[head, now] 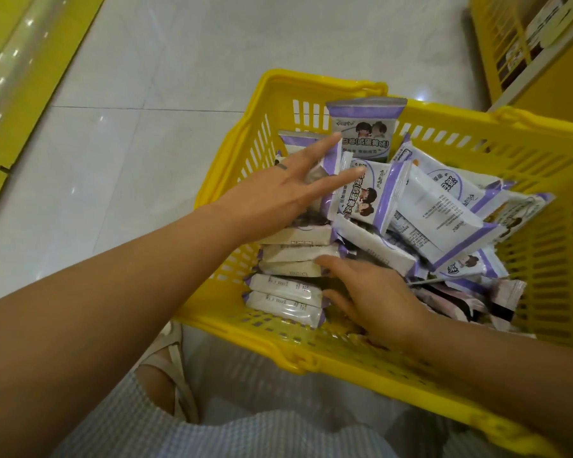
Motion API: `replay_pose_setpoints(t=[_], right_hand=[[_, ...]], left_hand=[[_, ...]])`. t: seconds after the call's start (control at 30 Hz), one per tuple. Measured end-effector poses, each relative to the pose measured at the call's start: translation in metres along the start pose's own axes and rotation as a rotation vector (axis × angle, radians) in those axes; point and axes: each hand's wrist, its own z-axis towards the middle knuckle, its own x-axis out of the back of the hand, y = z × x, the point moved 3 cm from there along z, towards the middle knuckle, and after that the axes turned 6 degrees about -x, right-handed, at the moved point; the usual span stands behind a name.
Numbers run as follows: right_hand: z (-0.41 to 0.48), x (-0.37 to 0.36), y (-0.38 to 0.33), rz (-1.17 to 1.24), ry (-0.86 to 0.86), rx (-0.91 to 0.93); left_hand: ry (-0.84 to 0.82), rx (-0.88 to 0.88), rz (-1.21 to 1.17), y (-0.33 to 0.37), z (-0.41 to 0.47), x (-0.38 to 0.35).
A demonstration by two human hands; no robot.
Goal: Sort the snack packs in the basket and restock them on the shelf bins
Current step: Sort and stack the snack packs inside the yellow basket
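A yellow plastic basket [543,180] sits on the floor in front of me, filled with white-and-purple snack packs. Several packs [291,269] stand on edge in a row along the basket's left side. Others lie loose in a heap [444,213] to the right, and one pack [364,127] stands upright at the far wall. My left hand [278,193] rests on the far end of the row, fingers spread, two fingers reaching onto a loose pack [371,196]. My right hand [374,302] lies flat inside the basket, its fingertips against the side of the row.
Pale glossy floor tiles [129,127] spread to the left and beyond the basket. A yellow shelf base [24,71] runs along the far left. A yellow shelf unit with stocked bins [523,44] stands at the top right. My sandalled foot [172,371] is beside the basket.
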Motion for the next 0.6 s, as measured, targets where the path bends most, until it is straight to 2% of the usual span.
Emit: replay_pose_setpoints(t=[0.17, 0.37, 0.5, 0.6], right_hand=[[0.017, -0.003, -0.003, -0.004, 0.016, -0.001], [0.023, 0.002, -0.001, 0.040, 0.178, 0.017], [0.022, 0.002, 0.003, 0.366, 0.165, -0.059], [0.016, -0.002, 0.000, 0.594, 0.154, -0.141]], left_hand=[[0.088, 0.094, -0.127, -0.005, 0.004, -0.003], [0.207, 0.169, -0.236, -0.005, 0.004, 0.004], [0.261, 0.305, -0.325, -0.008, 0.000, 0.011], [0.332, 0.343, -0.345, -0.007, -0.005, 0.021]])
